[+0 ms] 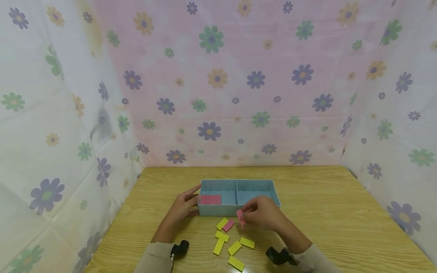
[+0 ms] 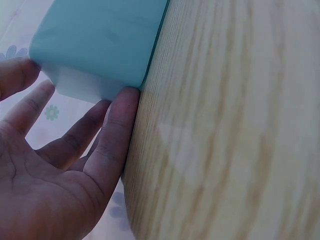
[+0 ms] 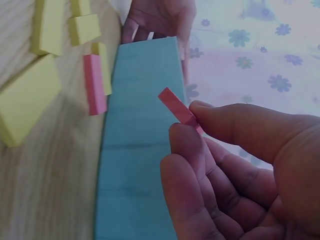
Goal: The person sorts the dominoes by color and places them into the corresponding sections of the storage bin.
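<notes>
My right hand (image 1: 263, 213) pinches a pink block (image 3: 177, 107) between thumb and fingertips, just in front of the blue box (image 1: 218, 211). At the box's left end, my left hand (image 1: 182, 204) touches the end wall with its fingers (image 2: 122, 107) fairly straight. The box has two compartments split by a divider (image 1: 236, 192). Several pink blocks (image 1: 211, 199) lie side by side in the left compartment, against the front wall. Another pink block (image 1: 228, 225) lies on the table beside a yellow block (image 1: 222, 223), near the box's front side.
Several more yellow blocks (image 1: 234, 248) are scattered on the wooden table (image 1: 307, 189) between my forearms. Behind the table hangs a flowered cloth (image 1: 239, 76), with more cloth at both sides. A black wrist camera (image 1: 180, 248) is strapped to each arm.
</notes>
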The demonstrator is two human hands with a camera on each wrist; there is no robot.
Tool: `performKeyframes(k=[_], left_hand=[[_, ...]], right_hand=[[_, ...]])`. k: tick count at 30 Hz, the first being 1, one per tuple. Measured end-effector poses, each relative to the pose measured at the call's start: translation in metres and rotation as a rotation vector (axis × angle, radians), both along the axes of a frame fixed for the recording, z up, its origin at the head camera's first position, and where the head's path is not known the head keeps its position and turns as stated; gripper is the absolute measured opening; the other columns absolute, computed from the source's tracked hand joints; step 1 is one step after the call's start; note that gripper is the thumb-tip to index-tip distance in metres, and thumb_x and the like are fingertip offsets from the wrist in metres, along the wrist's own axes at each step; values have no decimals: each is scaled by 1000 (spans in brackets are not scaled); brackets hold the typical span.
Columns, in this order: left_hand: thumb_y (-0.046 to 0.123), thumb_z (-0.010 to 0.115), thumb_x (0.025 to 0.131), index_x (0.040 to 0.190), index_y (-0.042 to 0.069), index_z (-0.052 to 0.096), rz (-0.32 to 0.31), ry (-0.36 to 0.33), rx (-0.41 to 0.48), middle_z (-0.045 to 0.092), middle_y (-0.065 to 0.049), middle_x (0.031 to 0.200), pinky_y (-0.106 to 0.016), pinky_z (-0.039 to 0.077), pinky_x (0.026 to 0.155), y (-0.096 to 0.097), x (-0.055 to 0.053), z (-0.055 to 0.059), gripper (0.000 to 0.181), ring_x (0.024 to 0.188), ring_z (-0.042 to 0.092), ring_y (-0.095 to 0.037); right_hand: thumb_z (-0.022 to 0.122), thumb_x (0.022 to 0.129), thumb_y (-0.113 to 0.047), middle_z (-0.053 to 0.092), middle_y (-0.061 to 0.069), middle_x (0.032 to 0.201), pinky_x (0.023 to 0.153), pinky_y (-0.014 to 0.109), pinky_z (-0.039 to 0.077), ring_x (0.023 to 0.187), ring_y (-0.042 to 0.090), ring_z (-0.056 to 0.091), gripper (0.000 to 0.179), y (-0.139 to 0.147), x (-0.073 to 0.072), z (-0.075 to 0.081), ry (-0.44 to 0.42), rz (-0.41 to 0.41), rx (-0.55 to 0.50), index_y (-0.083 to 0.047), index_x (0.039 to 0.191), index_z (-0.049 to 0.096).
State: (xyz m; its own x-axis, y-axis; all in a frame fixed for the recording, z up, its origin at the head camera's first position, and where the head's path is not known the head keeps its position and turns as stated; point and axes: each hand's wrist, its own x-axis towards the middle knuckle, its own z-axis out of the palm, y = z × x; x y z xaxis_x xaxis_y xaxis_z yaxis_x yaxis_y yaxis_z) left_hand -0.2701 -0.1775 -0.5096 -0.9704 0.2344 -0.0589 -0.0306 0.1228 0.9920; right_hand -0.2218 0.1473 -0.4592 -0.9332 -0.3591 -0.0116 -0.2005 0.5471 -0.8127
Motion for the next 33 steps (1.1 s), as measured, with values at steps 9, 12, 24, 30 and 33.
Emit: performKeyframes(k=[9, 12, 24, 30, 33], left_hand=[[20, 54, 109, 160, 27, 43, -12, -13, -15, 56, -22, 147, -50, 61, 93, -2, -3, -4, 53, 124, 65, -35], [19, 53, 109, 159, 28, 43, -8, -15, -15, 55, -22, 148, -50, 61, 93, -2, -4, -5, 52, 124, 65, -35], [22, 55, 108, 160, 27, 42, -8, -16, -12, 56, -21, 147, -49, 61, 92, -3, -5, -4, 53, 123, 66, -33], [21, 56, 108, 160, 26, 42, -8, -5, -7, 56, -23, 147, -50, 61, 91, -2, -3, -3, 54, 123, 66, -36], [20, 57, 108, 160, 27, 43, -4, -10, 5, 56, -22, 147, -51, 61, 91, -2, -2, -3, 54, 123, 66, -37]], right_hand=[[76, 89, -15, 75, 2, 85, 61, 35, 59, 71, 20, 70, 14, -1, -8, 16, -7, -35, -32, -11, 101, 81], [75, 90, -16, 75, 3, 89, 62, 36, 59, 72, 20, 70, 15, -1, -10, 21, -11, -37, -47, -11, 103, 81], [77, 93, -25, 76, 5, 92, 78, 47, 63, 88, 34, 74, 24, -5, -21, 37, -72, -63, -140, -10, 111, 78], [79, 91, -24, 78, 6, 92, 78, 47, 64, 89, 35, 75, 24, -12, -29, 42, -91, -102, -175, -8, 109, 78], [79, 91, -24, 78, 7, 92, 78, 46, 65, 88, 33, 76, 25, -16, -34, 43, -103, -116, -189, -7, 109, 78]])
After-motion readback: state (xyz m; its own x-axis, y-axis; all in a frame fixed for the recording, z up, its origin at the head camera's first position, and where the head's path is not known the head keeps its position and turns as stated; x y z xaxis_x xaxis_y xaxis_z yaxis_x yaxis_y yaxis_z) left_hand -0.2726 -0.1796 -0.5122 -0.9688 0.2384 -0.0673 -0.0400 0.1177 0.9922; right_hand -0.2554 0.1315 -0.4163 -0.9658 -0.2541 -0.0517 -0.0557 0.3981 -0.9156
